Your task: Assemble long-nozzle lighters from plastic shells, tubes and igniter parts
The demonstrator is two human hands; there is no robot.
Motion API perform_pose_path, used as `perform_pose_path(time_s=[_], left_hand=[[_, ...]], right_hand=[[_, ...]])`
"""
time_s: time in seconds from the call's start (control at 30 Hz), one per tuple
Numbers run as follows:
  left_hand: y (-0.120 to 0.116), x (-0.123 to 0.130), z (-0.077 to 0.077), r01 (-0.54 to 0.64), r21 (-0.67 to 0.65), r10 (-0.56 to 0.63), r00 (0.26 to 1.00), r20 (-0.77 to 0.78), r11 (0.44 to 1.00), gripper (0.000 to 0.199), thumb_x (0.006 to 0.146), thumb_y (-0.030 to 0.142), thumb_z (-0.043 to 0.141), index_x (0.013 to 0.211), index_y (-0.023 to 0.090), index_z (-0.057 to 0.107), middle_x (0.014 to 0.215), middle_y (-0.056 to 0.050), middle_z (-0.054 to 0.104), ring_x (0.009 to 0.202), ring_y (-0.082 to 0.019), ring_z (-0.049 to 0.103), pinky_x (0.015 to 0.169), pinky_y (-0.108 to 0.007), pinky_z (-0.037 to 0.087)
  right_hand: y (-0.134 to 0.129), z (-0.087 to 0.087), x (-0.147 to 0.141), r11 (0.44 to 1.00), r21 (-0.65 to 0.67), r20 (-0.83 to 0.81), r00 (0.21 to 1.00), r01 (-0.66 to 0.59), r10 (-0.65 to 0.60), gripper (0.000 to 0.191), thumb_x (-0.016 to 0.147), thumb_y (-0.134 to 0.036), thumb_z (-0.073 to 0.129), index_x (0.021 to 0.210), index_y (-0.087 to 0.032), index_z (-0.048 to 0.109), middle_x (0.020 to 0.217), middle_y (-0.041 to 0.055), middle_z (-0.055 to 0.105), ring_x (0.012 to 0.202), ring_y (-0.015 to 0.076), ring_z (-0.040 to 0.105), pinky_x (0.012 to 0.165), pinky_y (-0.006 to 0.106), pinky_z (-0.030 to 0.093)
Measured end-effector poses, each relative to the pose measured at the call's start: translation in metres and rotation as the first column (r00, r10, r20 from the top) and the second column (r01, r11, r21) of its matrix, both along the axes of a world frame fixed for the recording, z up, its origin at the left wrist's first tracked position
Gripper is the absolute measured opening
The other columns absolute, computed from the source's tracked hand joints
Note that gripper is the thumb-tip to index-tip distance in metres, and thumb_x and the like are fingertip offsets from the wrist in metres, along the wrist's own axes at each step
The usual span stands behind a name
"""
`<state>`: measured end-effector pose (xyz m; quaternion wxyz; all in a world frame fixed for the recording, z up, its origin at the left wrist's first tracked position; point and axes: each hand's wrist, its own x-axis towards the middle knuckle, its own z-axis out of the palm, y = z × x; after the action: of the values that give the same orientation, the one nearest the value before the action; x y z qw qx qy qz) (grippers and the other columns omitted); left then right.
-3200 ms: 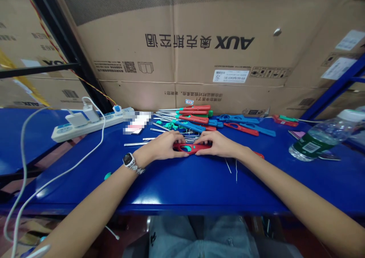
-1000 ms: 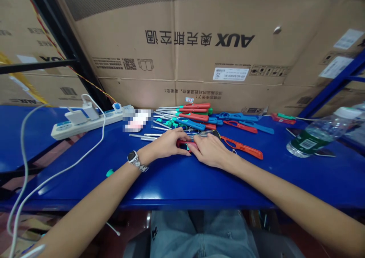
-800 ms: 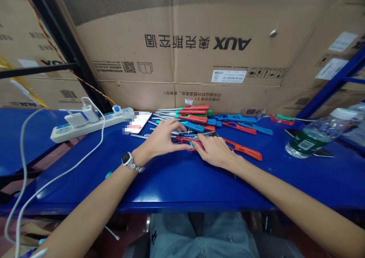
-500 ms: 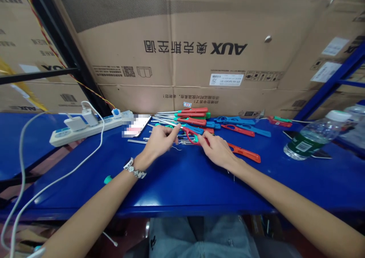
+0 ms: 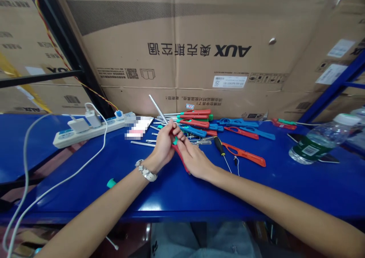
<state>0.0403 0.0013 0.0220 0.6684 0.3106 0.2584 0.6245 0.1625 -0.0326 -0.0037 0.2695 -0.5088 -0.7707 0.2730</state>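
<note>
A stick lighter [image 5: 181, 158] with a red body, a green trigger and a long metal tube is held in both hands above the table. My left hand [image 5: 165, 146] is closed round it near the base of the tube, which points up and to the left. My right hand [image 5: 197, 160] grips the red body, its fingers partly hidden. Behind them lies a pile of similar lighters [image 5: 196, 123] in red, blue and green. To the right are a black and yellow screwdriver [image 5: 219, 146] and a loose orange-red handle shell [image 5: 246, 157].
On the blue table [image 5: 176, 201] are a white power strip [image 5: 94, 130], a phone [image 5: 139, 127] and a water bottle [image 5: 316, 142]. More blue and red shells [image 5: 242, 132] lie at the back right, and a green piece [image 5: 111, 182] at the left. Cardboard boxes [image 5: 194, 18] stand behind.
The lighter has come off the pile towards me, its tube now tilted upward. Both hands have closed together on it, and the right hand's move left uncovers the screwdriver.
</note>
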Motion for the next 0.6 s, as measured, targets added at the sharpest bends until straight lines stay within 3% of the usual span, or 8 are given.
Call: perform_pose_path(time_s=[0.07, 0.13, 0.23, 0.3, 0.47, 0.53, 0.6], left_hand=[[0.006, -0.017, 0.008, 0.058, -0.019, -0.059, 0.998, -0.022, 0.998, 0.041, 0.103, 0.025, 0.057, 0.065, 0.018, 0.044, 0.052, 0.010, 0.028, 0.039, -0.004, 0.027, 0.039, -0.016, 0.030], [0.013, -0.035, 0.017, 0.124, -0.057, -0.132, 0.980, -0.148, 0.991, 0.040, 0.103, 0.025, 0.057, 0.065, 0.018, 0.043, 0.054, 0.010, 0.026, 0.039, -0.004, 0.022, 0.036, -0.015, 0.023], [0.020, -0.057, 0.026, 0.177, -0.077, -0.193, 0.889, -0.416, 0.981, 0.042, 0.098, 0.030, 0.064, 0.064, 0.018, 0.043, 0.055, 0.010, 0.023, 0.039, -0.004, 0.020, 0.036, -0.015, 0.020], [0.022, -0.065, 0.028, 0.163, -0.059, -0.167, 0.803, -0.572, 0.985, 0.046, 0.094, 0.037, 0.069, 0.063, 0.019, 0.041, 0.055, 0.010, 0.023, 0.040, -0.004, 0.019, 0.036, -0.016, 0.019], [0.023, -0.069, 0.017, 0.160, -0.034, -0.129, 0.635, -0.762, 0.987, 0.042, 0.089, 0.045, 0.072, 0.066, 0.021, 0.047, 0.052, 0.008, 0.030, 0.041, -0.006, 0.023, 0.037, -0.020, 0.021], [0.026, -0.070, 0.011, 0.164, 0.060, -0.036, 0.523, -0.851, 0.985, 0.041, 0.089, 0.047, 0.069, 0.066, 0.022, 0.048, 0.052, 0.007, 0.033, 0.041, -0.008, 0.026, 0.039, -0.023, 0.024], [0.029, -0.072, 0.006, 0.177, 0.192, 0.105, 0.411, -0.906, 0.965, 0.038, 0.090, 0.046, 0.065, 0.064, 0.022, 0.048, 0.051, 0.005, 0.036, 0.043, -0.010, 0.031, 0.043, -0.026, 0.026]], right_hand=[[0.008, 0.002, 0.004, 0.997, -0.010, -0.019, 0.996, -0.082, 0.081, 0.045, 0.107, -0.049, 0.029, 0.104, -0.023, 0.065, 0.083, 0.0049, 0.072, 0.083, 0.0245, 0.069, 0.074, 0.033, 0.046], [0.022, 0.004, 0.012, 0.992, -0.009, -0.050, 0.991, -0.124, 0.124, 0.047, 0.108, -0.040, 0.026, 0.085, -0.022, 0.062, 0.064, 0.0000, 0.064, 0.067, 0.0192, 0.065, 0.068, 0.030, 0.042], [0.050, 0.009, 0.023, 0.990, 0.131, 0.069, 0.996, 0.042, -0.051, 0.032, 0.101, -0.030, 0.042, 0.078, -0.021, 0.062, 0.069, 0.0000, 0.067, 0.067, 0.0167, 0.061, 0.064, 0.029, 0.036], [0.070, 0.014, 0.024, 0.967, 0.249, 0.227, 0.968, 0.045, -0.104, 0.025, 0.098, -0.029, 0.050, 0.081, -0.021, 0.067, 0.079, 0.0023, 0.072, 0.074, 0.0187, 0.063, 0.063, 0.030, 0.033], [0.100, 0.023, 0.009, 0.885, 0.357, 0.611, 0.791, -0.301, 0.023, 0.019, 0.095, -0.022, 0.057, 0.102, -0.020, 0.075, 0.113, 0.0117, 0.072, 0.110, 0.0282, 0.060, 0.084, 0.036, 0.038], [0.105, 0.024, 0.001, 0.866, 0.339, 0.696, 0.717, -0.368, 0.032, 0.021, 0.097, -0.024, 0.057, 0.104, -0.018, 0.075, 0.116, 0.0149, 0.070, 0.114, 0.0306, 0.057, 0.092, 0.040, 0.036], [0.108, 0.024, -0.006, 0.863, 0.330, 0.722, 0.691, -0.383, 0.031, 0.023, 0.097, -0.027, 0.057, 0.107, -0.017, 0.075, 0.115, 0.0158, 0.070, 0.115, 0.0313, 0.056, 0.095, 0.041, 0.035]])
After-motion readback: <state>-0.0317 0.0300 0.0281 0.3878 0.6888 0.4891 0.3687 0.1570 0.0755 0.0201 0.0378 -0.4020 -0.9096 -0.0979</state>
